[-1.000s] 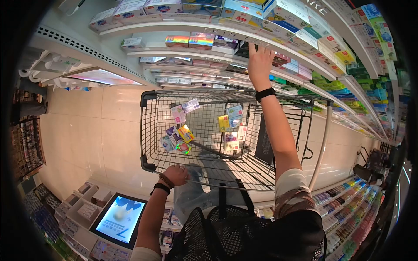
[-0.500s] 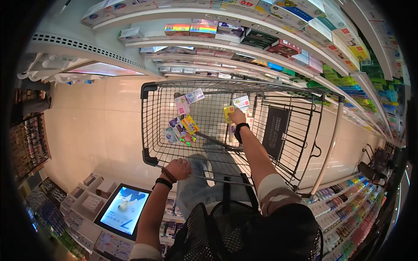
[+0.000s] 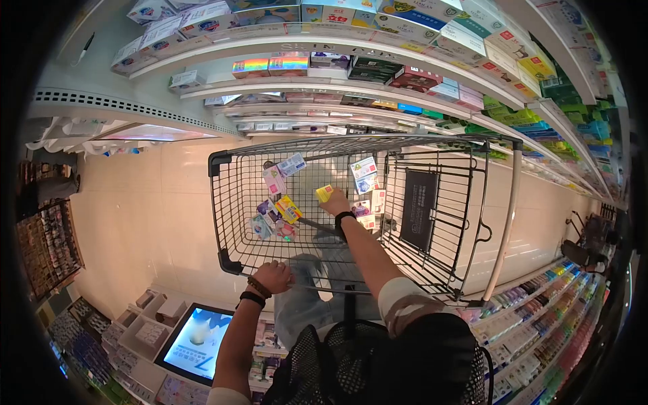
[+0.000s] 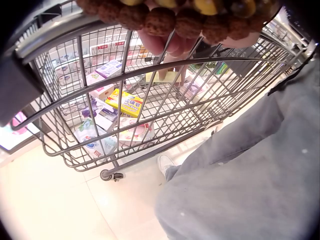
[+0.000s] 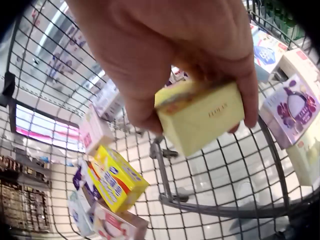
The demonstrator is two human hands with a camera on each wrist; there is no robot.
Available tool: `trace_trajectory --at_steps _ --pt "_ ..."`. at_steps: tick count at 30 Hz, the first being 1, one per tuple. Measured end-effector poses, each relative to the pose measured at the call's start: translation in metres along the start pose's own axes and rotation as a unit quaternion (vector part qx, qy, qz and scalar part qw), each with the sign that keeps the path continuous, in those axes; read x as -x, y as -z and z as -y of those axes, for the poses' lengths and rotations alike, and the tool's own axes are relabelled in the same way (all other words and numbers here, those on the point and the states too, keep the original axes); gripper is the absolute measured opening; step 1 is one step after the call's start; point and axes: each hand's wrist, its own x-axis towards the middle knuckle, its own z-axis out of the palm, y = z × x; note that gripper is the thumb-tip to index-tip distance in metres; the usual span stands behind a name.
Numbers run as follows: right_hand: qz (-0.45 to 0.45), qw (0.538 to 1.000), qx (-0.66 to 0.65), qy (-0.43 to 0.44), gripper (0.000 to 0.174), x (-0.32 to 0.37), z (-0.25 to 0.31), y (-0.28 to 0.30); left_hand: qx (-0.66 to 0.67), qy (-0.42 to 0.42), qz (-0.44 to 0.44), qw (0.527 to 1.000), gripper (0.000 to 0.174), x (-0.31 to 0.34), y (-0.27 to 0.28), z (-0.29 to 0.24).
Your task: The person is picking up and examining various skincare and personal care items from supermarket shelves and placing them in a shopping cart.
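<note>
My right hand [image 3: 335, 203] is inside the shopping cart, pinching a small pale yellow box [image 5: 202, 117] between thumb and fingers. In the right wrist view the box tilts over the wire floor, one end facing the camera. My left hand [image 3: 273, 276] grips the cart's near top rail [image 3: 320, 275], a beaded bracelet round its wrist. One cluster of small boxes lies at the cart's left end, including a bright yellow box [image 5: 116, 179] and a pink box [image 5: 95, 131]. Right of the held box sit a white-and-blue box [image 3: 364, 174] and a purple grape-printed box [image 5: 291, 111].
Shelves of boxed goods [image 3: 290, 66] run along the cart's far side. A lit display screen [image 3: 196, 343] stands at lower left beside small bins. More stocked shelves [image 3: 526, 324] fill the lower right. Tiled floor [image 3: 135, 202] extends left of the cart.
My right hand came down from the shelf into the cart and took hold of the pale yellow box. It has since carried the box leftward from the right-hand group. My left hand stays on the rail.
</note>
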Motion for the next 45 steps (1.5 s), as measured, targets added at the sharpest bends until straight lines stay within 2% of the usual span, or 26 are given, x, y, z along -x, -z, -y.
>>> trace_trajectory --at_steps 1,2,3,5,8,9,10,12,13,14,15,16,18,20,21,22,23,24,26,32,33,41,43,44,45 --pt "0.137 0.989 0.022 0.041 0.077 -0.002 0.003 0.017 -0.003 0.003 0.019 1.000 0.029 0.000 0.002 -0.002" --pt "0.271 0.958 0.043 0.082 0.079 0.001 0.007 0.036 -0.006 -0.006 0.013 1.000 0.029 0.000 0.003 -0.005" --pt "0.259 0.962 0.041 0.079 0.079 0.010 0.010 0.052 -0.005 -0.003 0.030 1.000 0.031 -0.001 0.005 -0.008" --pt "0.211 0.957 0.043 0.197 0.077 0.036 0.011 0.084 -0.021 -0.001 0.064 0.998 0.038 -0.001 0.002 -0.011" --pt "0.143 0.972 0.001 0.186 0.078 0.087 0.018 0.156 -0.013 0.002 0.065 0.998 0.036 -0.004 0.009 -0.020" --pt "0.174 0.970 -0.038 0.167 0.078 0.104 0.022 0.184 -0.024 0.013 0.074 0.997 0.034 -0.004 0.009 -0.023" --pt "0.170 0.962 -0.028 0.213 0.083 0.110 0.015 0.200 -0.030 0.006 0.067 0.997 0.034 -0.004 0.011 -0.025" --pt "0.123 0.953 -0.162 0.227 0.085 0.144 0.010 0.244 -0.044 0.012 0.093 0.995 0.034 -0.004 0.012 -0.031" --pt "0.124 0.940 -0.233 0.217 0.076 0.159 0.007 0.266 -0.045 0.025 0.114 0.992 0.034 -0.004 0.010 -0.031" --pt "0.154 0.924 -0.307 0.166 0.066 0.174 0.004 0.295 -0.050 0.018 0.109 0.993 0.034 -0.006 0.012 -0.032" --pt "0.109 0.905 -0.380 0.156 0.060 0.187 0.002 0.319 -0.046 0.024 0.129 0.990 0.034 -0.007 0.015 -0.033" --pt "0.061 0.866 -0.460 0.187 0.056 0.188 -0.004 0.336 -0.041 0.030 0.149 0.988 0.034 -0.008 0.017 -0.036" --pt "-0.040 0.822 -0.501 0.268 0.047 0.183 -0.018 0.384 -0.049 0.033 0.154 0.986 0.033 -0.007 0.021 -0.041" --pt "-0.195 0.815 -0.437 0.327 0.045 0.183 -0.019 0.451 -0.057 0.038 0.160 0.985 0.033 -0.010 0.025 -0.043" --pt "-0.268 0.792 -0.395 0.380 0.043 0.184 -0.020 0.481 -0.051 0.048 0.165 0.984 0.033 -0.009 0.023 -0.052" --pt "-0.365 0.798 -0.271 0.395 0.042 0.182 -0.020 0.512 -0.045 0.059 0.170 0.983 0.033 -0.011 0.022 -0.058" --pt "-0.490 0.785 -0.043 0.376 0.044 0.187 -0.017 0.544 -0.039 0.061 0.170 0.983 0.033 -0.012 0.023 -0.060" --pt "-0.550 0.746 0.084 0.365 0.047 0.200 -0.006 0.564 -0.036 0.061 0.167 0.983 0.033 -0.012 0.026 -0.059" --pt "-0.595 0.715 0.184 0.319 0.051 0.186 -0.007 0.589 -0.045 0.051 0.180 0.981 0.034 -0.011 0.030 -0.045" --pt "-0.598 0.684 0.273 0.316 0.051 0.151 -0.005 0.620 -0.032 0.060 0.177 0.982 0.039 -0.009 0.032 -0.044" --pt "-0.616 0.668 0.302 0.287 0.050 0.144 -0.004 0.622 -0.027 0.053 0.173 0.983 0.039 -0.008 0.034 -0.044" --pt "-0.623 0.686 0.264 0.266 0.052 0.131 0.007 0.613 -0.018 0.053 0.142 0.988 0.036 0.000 0.024 -0.033" --pt "-0.647 0.660 0.280 0.259 0.053 0.127 0.005 0.611 -0.034 0.046 0.148 0.987 0.036 -0.001 0.014 -0.027" --pt "-0.631 0.676 0.277 0.261 0.053 0.132 0.005 0.599 -0.025 0.042 0.149 0.988 0.035 0.012 0.013 -0.030" --pt "-0.666 0.648 0.244 0.276 0.054 0.142 0.013 0.593 -0.017 0.038 0.150 0.988 0.034 0.015 0.014 -0.030"
